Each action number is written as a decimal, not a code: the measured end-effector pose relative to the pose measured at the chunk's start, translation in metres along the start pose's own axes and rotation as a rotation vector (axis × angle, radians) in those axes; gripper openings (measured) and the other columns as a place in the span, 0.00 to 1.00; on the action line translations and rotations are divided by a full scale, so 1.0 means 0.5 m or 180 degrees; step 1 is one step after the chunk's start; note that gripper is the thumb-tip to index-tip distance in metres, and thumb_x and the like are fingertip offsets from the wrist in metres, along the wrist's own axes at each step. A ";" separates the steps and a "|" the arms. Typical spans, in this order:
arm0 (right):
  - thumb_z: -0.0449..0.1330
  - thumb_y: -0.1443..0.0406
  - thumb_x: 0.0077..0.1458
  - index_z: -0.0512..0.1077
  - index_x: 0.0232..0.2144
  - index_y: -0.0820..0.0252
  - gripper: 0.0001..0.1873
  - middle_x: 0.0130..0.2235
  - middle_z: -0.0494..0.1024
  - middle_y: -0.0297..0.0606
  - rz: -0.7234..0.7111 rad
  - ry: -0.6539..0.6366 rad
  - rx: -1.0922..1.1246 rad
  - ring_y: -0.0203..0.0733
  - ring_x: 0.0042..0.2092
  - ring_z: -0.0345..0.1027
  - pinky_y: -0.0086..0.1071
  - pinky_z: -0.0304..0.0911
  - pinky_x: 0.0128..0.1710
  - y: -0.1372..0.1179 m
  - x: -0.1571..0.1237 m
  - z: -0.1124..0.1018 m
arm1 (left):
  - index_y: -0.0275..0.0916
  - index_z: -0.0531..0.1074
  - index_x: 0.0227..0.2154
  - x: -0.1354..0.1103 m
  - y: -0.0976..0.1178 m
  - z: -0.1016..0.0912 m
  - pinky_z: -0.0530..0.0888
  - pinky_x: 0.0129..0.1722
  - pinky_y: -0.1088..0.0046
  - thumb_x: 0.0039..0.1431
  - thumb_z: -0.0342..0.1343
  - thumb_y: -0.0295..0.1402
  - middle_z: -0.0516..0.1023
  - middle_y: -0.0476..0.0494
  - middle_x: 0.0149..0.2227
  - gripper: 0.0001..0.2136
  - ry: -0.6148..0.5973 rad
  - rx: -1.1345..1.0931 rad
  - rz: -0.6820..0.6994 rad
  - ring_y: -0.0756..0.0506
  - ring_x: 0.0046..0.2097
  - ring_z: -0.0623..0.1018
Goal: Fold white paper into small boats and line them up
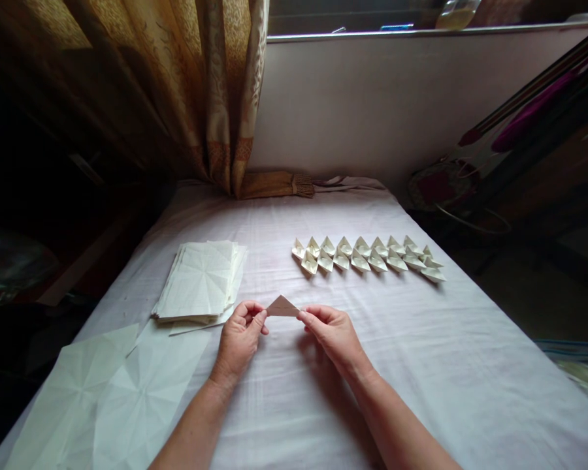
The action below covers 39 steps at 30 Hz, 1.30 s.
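Note:
A small folded paper triangle (282, 306) is stretched between my two hands, its point facing away from me. My left hand (242, 336) pinches the left corner between thumb and fingers. At the right corner, my right hand (332, 331) pinches it the same way. Both hands are above the white sheet. Beyond them to the right, several folded paper boats (360, 254) stand in two rows. Left of my left hand lies a stack of creased paper sheets (196, 277).
Loose creased sheets (142, 391) lie at the front left of the cloth-covered bed (421, 365). A gold curtain (220, 98) hangs down to the back edge. Behind is a pale wall (353, 111) below a ledge with a glass jar (457, 14).

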State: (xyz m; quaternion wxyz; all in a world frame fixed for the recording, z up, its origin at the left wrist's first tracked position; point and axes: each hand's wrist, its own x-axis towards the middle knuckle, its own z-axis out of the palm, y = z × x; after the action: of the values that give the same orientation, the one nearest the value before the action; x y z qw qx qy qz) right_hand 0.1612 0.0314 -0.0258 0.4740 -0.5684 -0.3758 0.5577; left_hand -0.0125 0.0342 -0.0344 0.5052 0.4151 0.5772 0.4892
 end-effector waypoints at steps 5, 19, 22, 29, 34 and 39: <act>0.63 0.56 0.46 0.78 0.25 0.59 0.12 0.24 0.79 0.35 -0.0759 0.0369 -0.0484 0.39 0.26 0.69 0.30 0.64 0.28 0.027 -0.003 0.005 | 0.40 0.67 0.29 -0.002 -0.005 0.002 0.64 0.18 0.82 0.48 0.60 0.44 0.72 0.53 0.25 0.14 0.0001 0.0327 0.0194 0.54 0.22 0.70; 0.58 0.63 0.56 0.77 0.30 0.56 0.08 0.30 0.81 0.37 -0.2073 0.0660 -0.1686 0.39 0.29 0.74 0.30 0.67 0.33 0.047 -0.002 -0.007 | 0.42 0.73 0.29 -0.018 -0.016 0.001 0.68 0.28 0.78 0.56 0.55 0.40 0.77 0.51 0.26 0.08 0.0106 0.1553 0.0794 0.50 0.25 0.75; 0.57 0.63 0.57 0.78 0.31 0.55 0.09 0.31 0.82 0.39 -0.2261 0.0596 -0.1895 0.42 0.32 0.76 0.32 0.68 0.35 0.048 0.001 -0.012 | 0.41 0.75 0.29 -0.017 -0.016 0.001 0.70 0.30 0.77 0.56 0.56 0.40 0.78 0.50 0.26 0.08 0.0118 0.1595 0.0843 0.49 0.26 0.75; 0.57 0.66 0.56 0.78 0.35 0.55 0.09 0.33 0.82 0.38 -0.2452 0.0173 -0.2157 0.41 0.33 0.75 0.33 0.69 0.37 0.051 0.008 -0.025 | 0.41 0.79 0.34 -0.006 -0.014 -0.015 0.72 0.31 0.74 0.50 0.60 0.38 0.81 0.47 0.29 0.09 -0.0012 0.1389 0.0721 0.48 0.27 0.75; 0.57 0.65 0.58 0.78 0.32 0.54 0.09 0.32 0.82 0.38 -0.2516 0.0036 -0.2183 0.42 0.34 0.75 0.33 0.68 0.38 0.048 0.011 -0.031 | 0.41 0.80 0.30 0.005 -0.007 -0.025 0.73 0.34 0.73 0.51 0.59 0.38 0.81 0.45 0.31 0.08 -0.0130 0.1085 0.0850 0.46 0.33 0.77; 0.58 0.65 0.57 0.78 0.29 0.54 0.09 0.31 0.80 0.38 -0.2296 -0.0194 -0.1823 0.41 0.34 0.73 0.32 0.68 0.36 0.037 0.007 -0.029 | 0.40 0.79 0.26 0.011 0.001 -0.028 0.70 0.27 0.77 0.48 0.61 0.38 0.77 0.45 0.29 0.08 -0.0305 0.0858 0.0728 0.50 0.26 0.72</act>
State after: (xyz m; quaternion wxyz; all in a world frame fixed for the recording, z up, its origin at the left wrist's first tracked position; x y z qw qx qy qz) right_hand 0.1740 0.0279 -0.0455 0.4504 -0.4927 -0.7023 0.2473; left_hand -0.0272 0.0375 -0.0349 0.4130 0.5648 0.5618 0.4413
